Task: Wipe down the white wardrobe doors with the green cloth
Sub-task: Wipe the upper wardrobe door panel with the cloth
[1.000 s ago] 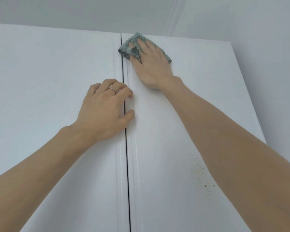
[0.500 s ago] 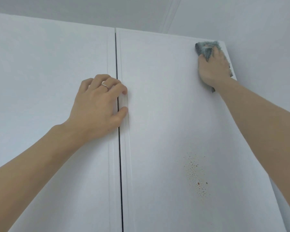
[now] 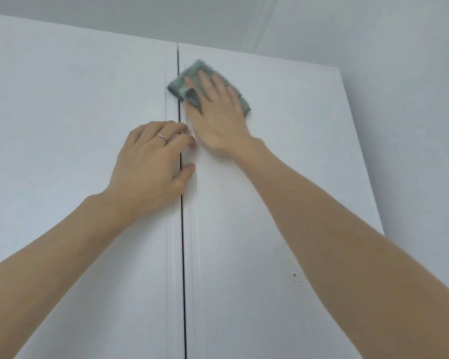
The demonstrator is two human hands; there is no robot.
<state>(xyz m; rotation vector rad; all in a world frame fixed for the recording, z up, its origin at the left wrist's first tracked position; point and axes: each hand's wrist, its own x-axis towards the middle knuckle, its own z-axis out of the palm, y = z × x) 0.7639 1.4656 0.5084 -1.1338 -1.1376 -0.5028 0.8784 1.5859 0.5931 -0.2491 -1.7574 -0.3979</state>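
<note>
White wall and ceiling frame the top of the wardrobe, whose two doors meet at a dark vertical gap running down the middle of the view. On the right door [image 3: 283, 156], high up and just beside that gap, lies the green cloth [image 3: 192, 79] — folded into a rough rectangle, its long axis slanting from upper left to lower right, its left corner reaching to the gap itself. The right hand [image 3: 218, 117] lies flat on the cloth with straight, spread fingers pointing up the door; its grip is released, pressing the cloth against the panel rather than closing round it. The hand and cloth are a little blurred.

The left hand [image 3: 151, 164] rests on the left door [image 3: 75, 125] at the gap, lower than the cloth, fingers loosely bent with the fingertips and thumb reaching across onto the edge of the right door — holding nothing. A thin ring [image 3: 161, 138] sits on one finger. Brownish specks [image 3: 294, 275] dot the right door lower down, beside the right forearm.
</note>
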